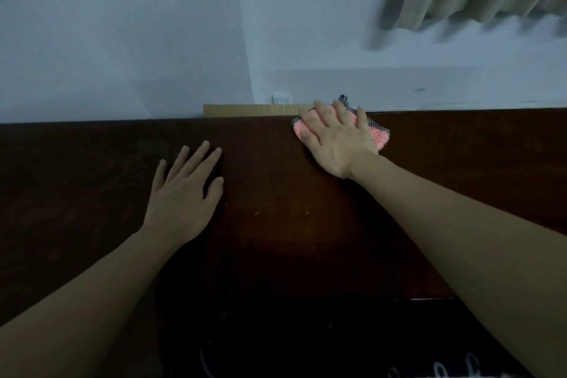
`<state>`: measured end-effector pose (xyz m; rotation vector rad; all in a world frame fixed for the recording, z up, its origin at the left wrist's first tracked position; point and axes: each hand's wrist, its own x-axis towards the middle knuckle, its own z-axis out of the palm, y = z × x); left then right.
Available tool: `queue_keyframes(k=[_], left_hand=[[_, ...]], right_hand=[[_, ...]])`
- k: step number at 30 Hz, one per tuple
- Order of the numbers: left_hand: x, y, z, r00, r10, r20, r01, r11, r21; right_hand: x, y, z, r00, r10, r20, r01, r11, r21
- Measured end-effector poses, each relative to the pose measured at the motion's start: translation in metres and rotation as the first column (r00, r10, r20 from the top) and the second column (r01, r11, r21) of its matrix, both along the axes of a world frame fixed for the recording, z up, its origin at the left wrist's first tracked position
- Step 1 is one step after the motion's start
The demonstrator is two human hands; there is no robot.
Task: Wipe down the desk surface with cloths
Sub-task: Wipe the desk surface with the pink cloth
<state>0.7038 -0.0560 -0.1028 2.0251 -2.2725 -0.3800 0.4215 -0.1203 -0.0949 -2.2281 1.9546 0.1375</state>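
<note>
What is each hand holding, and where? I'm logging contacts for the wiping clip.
Nothing is gripped. The right hand presses flat on the middle of the cloth; the left hand lies flat on the desk.

The dark brown wooden desk top (276, 224) is bare between both hands. Just beyond the right hand (334, 144) stand a flat cardboard sheet (245, 109) and the pale wall (153, 40).

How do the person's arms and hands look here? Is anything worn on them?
Both forearms are bare, with no sleeves in view. The left hand and the right hand wear no gloves, and no rings, watch or bracelet can be seen on fingers or wrists. No markings are visible.
</note>
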Motion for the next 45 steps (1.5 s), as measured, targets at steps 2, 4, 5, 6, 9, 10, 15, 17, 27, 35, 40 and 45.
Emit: queue_keyframes(k=[2,4,5,6,9,10,15,17,27,35,40,45], left_hand=[[-0.002,0.002,-0.002,1.0,0.006,0.013,-0.006,1.0,-0.022],[-0.003,0.001,-0.003,1.0,0.006,0.02,-0.006,1.0,-0.027],[-0.003,0.001,-0.003,1.0,0.006,0.027,-0.005,1.0,-0.027],[-0.002,0.001,-0.003,0.999,0.009,0.031,-0.008,1.0,-0.027],[-0.002,0.001,-0.003,0.999,0.001,0.039,0.0,1.0,-0.026],[-0.002,0.001,-0.002,0.999,0.0,0.034,0.001,1.0,-0.024],[-0.001,0.001,-0.003,1.0,0.005,0.01,-0.004,0.999,-0.034],[-0.002,0.0,-0.003,1.0,0.005,0.019,-0.004,1.0,-0.022],[-0.001,0.0,-0.002,1.0,-0.002,0.026,0.003,1.0,-0.029],[-0.002,-0.003,-0.003,1.0,-0.008,0.016,0.009,1.0,-0.018],[-0.002,0.0,-0.005,1.0,-0.012,0.016,0.012,0.999,-0.043],[-0.001,0.001,-0.008,0.999,-0.014,0.03,0.016,0.999,-0.047]], right_hand=[[0.003,0.015,0.0,1.0,0.031,-0.003,-0.031,1.0,0.002],[0.009,0.038,0.002,0.997,0.074,-0.011,-0.074,0.997,0.025],[0.012,0.052,0.001,0.995,0.098,-0.013,-0.098,0.995,0.034],[0.017,0.064,0.001,0.992,0.128,-0.017,-0.128,0.991,0.038],[0.023,0.087,0.0,0.984,0.177,-0.009,-0.177,0.983,0.051],[0.023,0.086,0.0,0.984,0.18,-0.004,-0.179,0.982,0.055],[0.029,0.052,-0.002,0.986,0.169,-0.005,-0.169,0.985,0.03],[0.037,0.024,-0.001,0.992,0.124,0.004,-0.124,0.992,0.009],[0.06,0.045,0.001,0.986,0.166,0.022,-0.167,0.986,0.025],[0.057,0.056,-0.001,0.967,0.253,0.01,-0.253,0.967,0.031],[0.068,-0.005,-0.002,0.981,0.19,0.023,-0.19,0.982,-0.006],[0.075,-0.012,-0.005,0.981,0.195,0.02,-0.195,0.981,-0.012]])
